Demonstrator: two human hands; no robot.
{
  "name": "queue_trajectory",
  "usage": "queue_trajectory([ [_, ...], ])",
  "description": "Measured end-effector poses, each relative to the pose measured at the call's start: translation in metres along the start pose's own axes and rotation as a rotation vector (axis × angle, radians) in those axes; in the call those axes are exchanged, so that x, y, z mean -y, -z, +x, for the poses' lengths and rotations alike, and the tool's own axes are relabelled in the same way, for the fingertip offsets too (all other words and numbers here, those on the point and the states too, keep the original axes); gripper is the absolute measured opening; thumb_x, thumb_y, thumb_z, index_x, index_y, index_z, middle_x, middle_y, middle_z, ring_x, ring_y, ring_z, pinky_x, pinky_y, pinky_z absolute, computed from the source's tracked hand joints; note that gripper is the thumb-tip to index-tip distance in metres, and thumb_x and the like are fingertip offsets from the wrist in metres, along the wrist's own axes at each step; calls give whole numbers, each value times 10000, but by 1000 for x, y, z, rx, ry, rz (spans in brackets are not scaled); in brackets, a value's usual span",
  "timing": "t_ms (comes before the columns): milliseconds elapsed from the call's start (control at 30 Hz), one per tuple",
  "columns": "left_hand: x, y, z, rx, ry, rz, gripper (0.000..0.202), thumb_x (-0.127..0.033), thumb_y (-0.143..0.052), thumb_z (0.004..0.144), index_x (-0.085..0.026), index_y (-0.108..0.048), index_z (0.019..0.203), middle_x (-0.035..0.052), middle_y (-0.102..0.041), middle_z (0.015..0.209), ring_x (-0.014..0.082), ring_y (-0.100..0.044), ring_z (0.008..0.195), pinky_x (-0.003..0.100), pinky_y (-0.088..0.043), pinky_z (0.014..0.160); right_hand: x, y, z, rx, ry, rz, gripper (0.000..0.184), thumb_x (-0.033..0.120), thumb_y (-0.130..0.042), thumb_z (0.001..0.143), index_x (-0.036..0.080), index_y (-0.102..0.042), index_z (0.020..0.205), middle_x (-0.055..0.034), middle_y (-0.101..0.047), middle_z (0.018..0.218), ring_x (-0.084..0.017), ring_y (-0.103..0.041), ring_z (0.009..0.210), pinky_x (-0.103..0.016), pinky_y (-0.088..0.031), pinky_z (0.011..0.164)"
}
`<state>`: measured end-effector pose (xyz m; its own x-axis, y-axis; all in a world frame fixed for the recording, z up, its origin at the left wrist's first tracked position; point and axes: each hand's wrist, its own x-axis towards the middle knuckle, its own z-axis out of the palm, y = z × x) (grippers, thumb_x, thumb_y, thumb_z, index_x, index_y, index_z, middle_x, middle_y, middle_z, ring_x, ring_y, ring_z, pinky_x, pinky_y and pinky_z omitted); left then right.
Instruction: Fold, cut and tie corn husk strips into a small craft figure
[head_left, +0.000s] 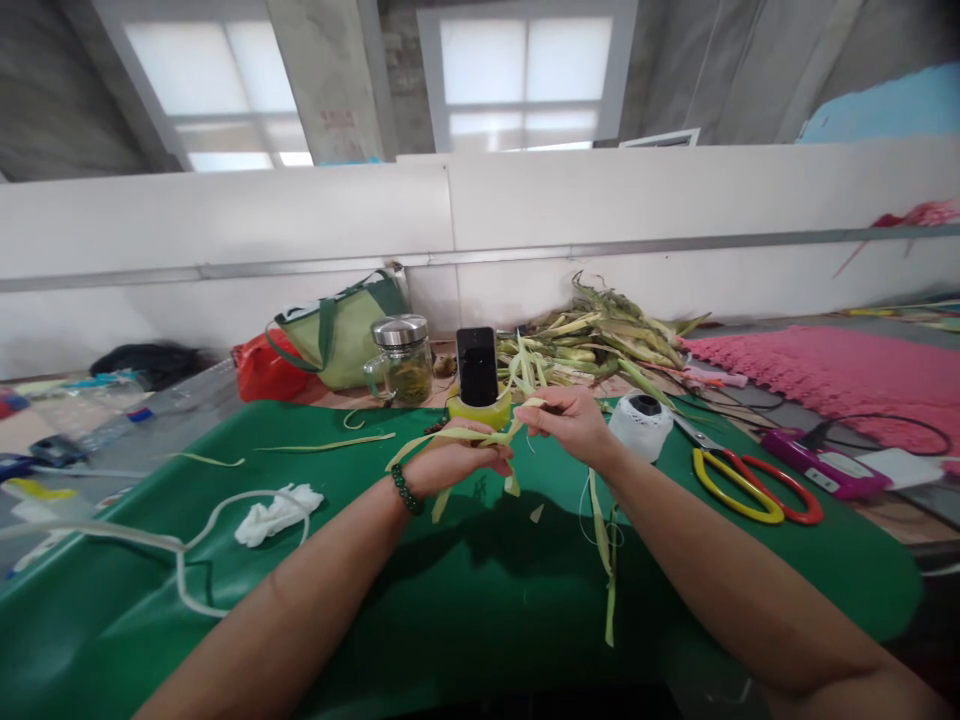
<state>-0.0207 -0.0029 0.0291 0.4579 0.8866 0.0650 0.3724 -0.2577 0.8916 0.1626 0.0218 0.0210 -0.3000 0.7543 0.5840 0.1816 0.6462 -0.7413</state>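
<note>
My left hand is closed round a bundle of pale yellow-green husk strips, a green bead bracelet on its wrist. My right hand pinches the strips' upper ends just to the right, fingers pressed together. Loose strip ends hang down from both hands over the green mat. Right behind the hands a black phone stands upright in a yellow holder.
A pile of corn husks lies behind. A white thread spool, yellow and red scissors, a purple tool and pink knitted fabric sit right. A glass jar, green bag, crumpled tissue and white cord are left.
</note>
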Motion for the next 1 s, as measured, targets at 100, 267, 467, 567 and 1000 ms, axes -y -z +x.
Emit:
queue_trajectory([
  [100, 2, 0, -1, 9, 26, -23, 237, -358, -658, 682, -122, -663, 702, 34, -647, 681, 120, -550, 578, 226, -460, 561, -4, -2, 2, -4, -70, 28, 321, 388, -649, 717, 162, -565, 504, 5, -547, 455, -87, -459, 416, -212, -345, 416],
  [267, 1, -5, -2, -56, 64, -157, 350, -388, -712, 630, -139, -653, 870, 4, -609, 773, 69, -482, 538, 185, -414, 487, -5, -12, 0, -22, -24, -84, 323, 343, -608, 751, 157, -561, 491, 15, -514, 441, -79, -431, 418, -212, -316, 420],
  [467, 8, -10, 2, -125, 87, -213, 274, -390, -712, 635, -144, -687, 754, 20, -665, 708, 139, -631, 657, 237, -502, 638, 0, -15, -3, -3, 31, -109, 327, 327, -592, 769, 160, -550, 491, 20, -504, 445, -77, -416, 421, -213, -299, 420],
  [567, 11, -6, 3, -165, 25, -109, 203, -344, -676, 684, -157, -714, 752, 39, -718, 755, 169, -655, 754, 243, -508, 701, 3, -10, -4, -13, 31, -48, 297, 326, -591, 773, 162, -582, 526, 12, -546, 475, -81, -450, 427, -210, -332, 422],
  [1000, 5, 2, 1, -148, -2, 101, 196, -337, -665, 701, -171, -744, 768, 37, -745, 795, 189, -668, 799, 240, -506, 722, 4, -6, -3, -81, -26, 52, 288, 347, -625, 741, 168, -580, 520, 12, -552, 465, -83, -461, 427, -205, -358, 415],
])
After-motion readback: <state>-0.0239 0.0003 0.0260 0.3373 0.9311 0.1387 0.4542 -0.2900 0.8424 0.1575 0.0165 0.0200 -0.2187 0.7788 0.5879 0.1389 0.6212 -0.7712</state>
